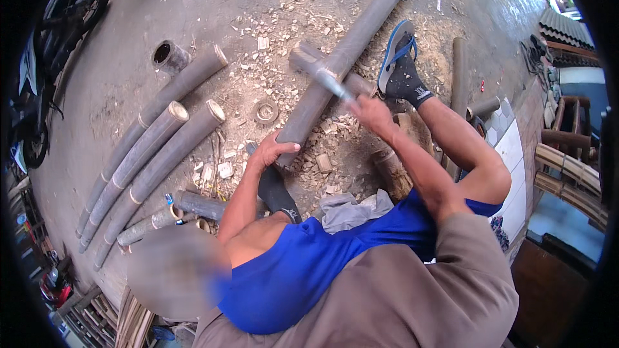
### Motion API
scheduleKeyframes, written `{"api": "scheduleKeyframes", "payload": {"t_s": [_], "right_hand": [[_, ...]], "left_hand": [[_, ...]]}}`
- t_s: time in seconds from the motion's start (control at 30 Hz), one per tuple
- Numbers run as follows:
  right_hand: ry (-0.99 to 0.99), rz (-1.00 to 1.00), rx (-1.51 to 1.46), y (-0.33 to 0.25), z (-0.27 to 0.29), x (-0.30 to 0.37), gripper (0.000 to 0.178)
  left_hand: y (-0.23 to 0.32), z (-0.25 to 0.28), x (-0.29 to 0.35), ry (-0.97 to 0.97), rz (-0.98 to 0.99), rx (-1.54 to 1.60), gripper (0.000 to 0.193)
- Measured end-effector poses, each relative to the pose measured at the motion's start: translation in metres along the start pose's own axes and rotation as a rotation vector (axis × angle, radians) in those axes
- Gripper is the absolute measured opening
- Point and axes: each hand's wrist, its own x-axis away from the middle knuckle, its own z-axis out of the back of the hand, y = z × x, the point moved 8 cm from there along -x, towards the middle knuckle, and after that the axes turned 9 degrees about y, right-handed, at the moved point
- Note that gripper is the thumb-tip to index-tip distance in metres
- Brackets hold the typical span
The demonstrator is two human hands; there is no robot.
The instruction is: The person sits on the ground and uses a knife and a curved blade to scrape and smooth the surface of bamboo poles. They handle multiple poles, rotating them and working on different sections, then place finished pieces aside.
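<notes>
Chip-strewn flr (213,0) w/ long grey-brn bamboo pole (364,32) (pale-ringed).

Grey-brown bamboo pole (362,38); blurred blade (333,84), perhaps silvery.

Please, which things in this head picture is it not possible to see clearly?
In the head view:
- Tool in the right hand: its pale blade is blurred, so its exact shape cannot be told.
- Long bamboo pole: its far end is cut off by the upper edge.
- Left foot: partly hidden behind the left hand and the pole.
- Motorcycle: cut off by the dark rim at left.
</notes>
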Motion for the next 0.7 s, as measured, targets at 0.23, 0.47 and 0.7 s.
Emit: {"api": "scheduleKeyframes", "payload": {"t_s": [0.23, 0.47, 0.7], "right_hand": [[-0.169, 0.146, 0.150, -0.022, 0.001, 0.001, 0.065], [-0.132, 0.155, 0.179, -0.011, 0.002, 0.002, 0.070], [0.155, -0.497, -0.666, 0.027, 0.022, 0.010, 0.067]], "left_hand": [[-0.008, 0.000, -0.004, -0.055, 0.083, 0.068, 0.086], [-0.006, -0.004, -0.007, -0.097, 0.112, 0.098, 0.089], [0.001, 0.001, -0.008, -0.021, -0.141, -0.038, 0.089]]}}
